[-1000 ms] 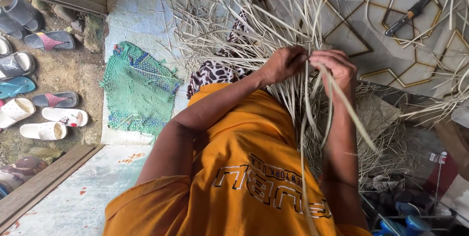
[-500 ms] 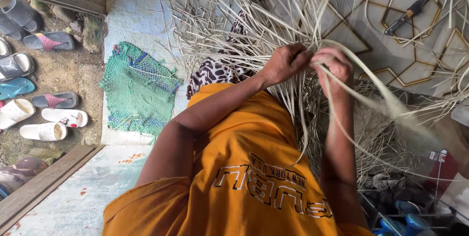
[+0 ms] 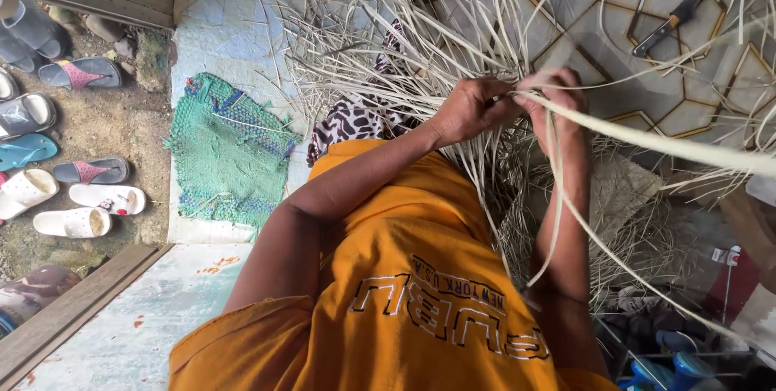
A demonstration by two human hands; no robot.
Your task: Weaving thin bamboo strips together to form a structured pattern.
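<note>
Two hands work mid-floor: left hand (image 3: 469,108) and right hand (image 3: 554,100), both closed on one pale strip (image 3: 647,139) running right. Loose strips (image 3: 388,43) are too many to count. One knife (image 3: 679,12) lies top right; one green mat (image 3: 230,152) lies left.

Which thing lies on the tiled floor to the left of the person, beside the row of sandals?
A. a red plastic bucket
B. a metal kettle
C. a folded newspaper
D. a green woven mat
D: a green woven mat lies flat on the pale floor, between the sandals on the ground and the person's left hand, which works the pale strips together with the right hand.
</note>
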